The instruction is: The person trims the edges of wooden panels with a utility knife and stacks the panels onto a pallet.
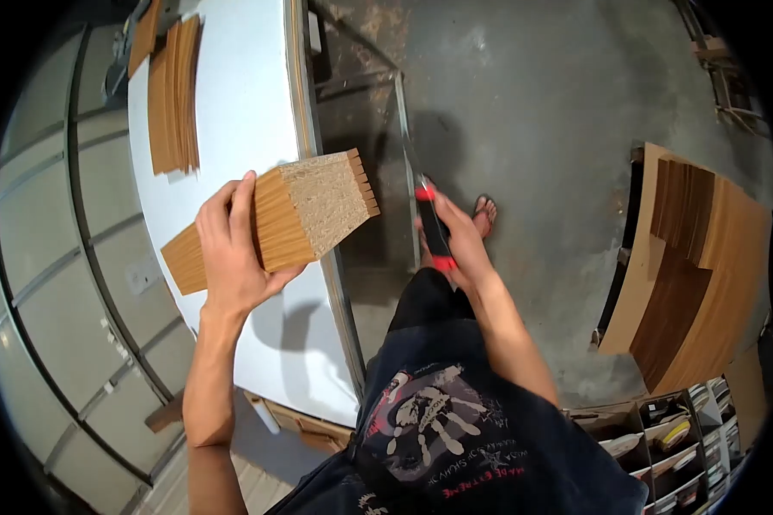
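Note:
My left hand (232, 253) is closed around a wood-grain board piece (279, 219), holding it tilted above the white tabletop near its edge. Toward the right, the piece shows a rough bare chipboard face (322, 202), ending in a row of small notches. In my right hand (464, 236), fingers wrapped, is a utility knife (434, 225) with a black and red handle. Its narrow blade points up and away from me, to the right of the notched end and apart from it.
The white table (240, 77) carries a stack of thin wood-grain strips (173, 94) at its far left. On the right, more wood-grain panels (683, 257) lie on a board. A shelf with compartments (674, 442) stands at lower right. A metal frame (404, 112) rises beside the table.

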Tool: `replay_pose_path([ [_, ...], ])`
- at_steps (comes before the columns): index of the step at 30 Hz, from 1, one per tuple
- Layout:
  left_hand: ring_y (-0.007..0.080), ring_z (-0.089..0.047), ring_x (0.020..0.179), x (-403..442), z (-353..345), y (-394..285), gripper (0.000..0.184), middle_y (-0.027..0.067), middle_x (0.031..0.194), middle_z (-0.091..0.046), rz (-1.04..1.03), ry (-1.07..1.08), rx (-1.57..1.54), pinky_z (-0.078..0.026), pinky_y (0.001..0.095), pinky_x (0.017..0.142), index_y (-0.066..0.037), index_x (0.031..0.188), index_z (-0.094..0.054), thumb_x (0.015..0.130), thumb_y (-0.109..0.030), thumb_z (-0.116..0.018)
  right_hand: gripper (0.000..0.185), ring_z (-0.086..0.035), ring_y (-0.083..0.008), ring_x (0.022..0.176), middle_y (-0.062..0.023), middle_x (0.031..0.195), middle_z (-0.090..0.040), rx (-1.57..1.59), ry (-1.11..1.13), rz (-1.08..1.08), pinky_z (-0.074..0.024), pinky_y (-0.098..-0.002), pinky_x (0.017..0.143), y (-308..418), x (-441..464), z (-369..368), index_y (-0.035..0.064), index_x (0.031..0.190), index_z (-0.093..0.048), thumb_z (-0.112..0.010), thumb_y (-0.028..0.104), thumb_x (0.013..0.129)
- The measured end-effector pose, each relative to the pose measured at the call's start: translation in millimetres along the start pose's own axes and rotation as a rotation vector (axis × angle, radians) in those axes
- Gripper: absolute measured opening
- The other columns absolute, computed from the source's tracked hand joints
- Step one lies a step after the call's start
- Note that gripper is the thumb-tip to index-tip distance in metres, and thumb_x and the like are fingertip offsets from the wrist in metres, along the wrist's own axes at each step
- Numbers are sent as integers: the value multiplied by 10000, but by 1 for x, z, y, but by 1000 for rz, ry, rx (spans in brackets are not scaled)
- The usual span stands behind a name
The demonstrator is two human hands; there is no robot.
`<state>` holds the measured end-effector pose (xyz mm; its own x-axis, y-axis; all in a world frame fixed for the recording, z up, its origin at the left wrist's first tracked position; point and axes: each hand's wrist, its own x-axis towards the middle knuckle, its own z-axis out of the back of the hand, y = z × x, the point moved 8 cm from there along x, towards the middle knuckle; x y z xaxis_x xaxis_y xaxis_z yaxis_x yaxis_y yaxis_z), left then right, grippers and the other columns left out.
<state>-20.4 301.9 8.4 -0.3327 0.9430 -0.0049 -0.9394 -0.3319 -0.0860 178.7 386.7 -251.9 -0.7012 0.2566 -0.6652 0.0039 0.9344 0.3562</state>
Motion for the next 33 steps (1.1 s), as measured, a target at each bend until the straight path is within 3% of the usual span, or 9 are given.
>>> replay_pose_path([
  [9,370,-470,1257,-20,-12,12,1223,198,1389,-486,55,-9,-34,-395,531,1028,-13,1523,-371,574,-568,-908,446,-665,-147,1040,-73,1202,-683,329,328,-122,-529,-317,944,-19,67,-103,0,1344,-589,-483,356,1096],
  [12,352,-533,1251,-16,-11,8,1204,221,1380,-438,41,20,-85,-468,458,1028,25,1534,-341,586,-382,-964,427,-658,-139,1062,-69,1206,-685,378,315,-140,-528,-318,943,-17,63,-110,10,1316,-611,-490,353,1093],
  [16,347,-523,1259,-17,-13,10,1240,219,1387,-429,68,18,-107,-461,450,1040,20,1534,-338,578,-443,-977,474,-649,-172,1080,-67,1193,-695,172,208,46,-497,-301,979,-2,60,-113,6,1415,-580,-513,339,1085],
  [19,353,-515,1270,-17,-14,14,1273,225,1390,-436,73,31,-103,-457,448,1049,18,1529,-340,554,-486,-986,479,-627,-185,1048,-88,1109,-690,-192,24,400,-472,-300,965,4,60,-108,-12,1411,-583,-543,326,1074],
  [22,370,-496,1268,-17,-13,9,1248,225,1391,-461,16,24,-54,-434,479,1046,19,1509,-359,547,-497,-965,464,-611,-195,956,-108,968,-658,-688,-208,536,-468,-315,920,24,28,-118,-31,1356,-620,-578,321,1056],
  [23,381,-481,1257,-18,-14,10,1202,221,1390,-480,3,11,-58,-413,504,1037,21,1494,-376,562,-489,-939,480,-589,-196,914,-122,876,-606,-667,-231,541,-469,-330,887,26,26,-118,-27,1369,-611,-589,328,1046],
  [27,391,-475,1225,-15,-8,3,1124,218,1362,-503,-34,-37,-26,-396,520,1012,15,1485,-386,596,-430,-909,462,-601,-202,917,-52,949,-631,-236,-1,492,-482,-315,897,14,52,-105,-12,1359,-626,-601,322,1041],
  [30,386,-491,1198,-17,-10,4,1117,214,1326,-511,-45,-51,-14,-404,513,1002,7,1487,-386,591,-404,-909,343,-645,-176,904,-80,1086,-694,293,295,51,-527,-317,796,-7,43,-69,1,1239,-650,-650,258,1012],
  [33,385,-517,1177,-18,-10,4,1114,207,1312,-521,-54,-68,-15,-433,499,994,4,1477,-400,575,-395,-918,251,-665,-177,886,-88,1125,-703,250,146,159,-528,-301,739,-25,-1,-39,26,1195,-644,-633,203,1018],
])
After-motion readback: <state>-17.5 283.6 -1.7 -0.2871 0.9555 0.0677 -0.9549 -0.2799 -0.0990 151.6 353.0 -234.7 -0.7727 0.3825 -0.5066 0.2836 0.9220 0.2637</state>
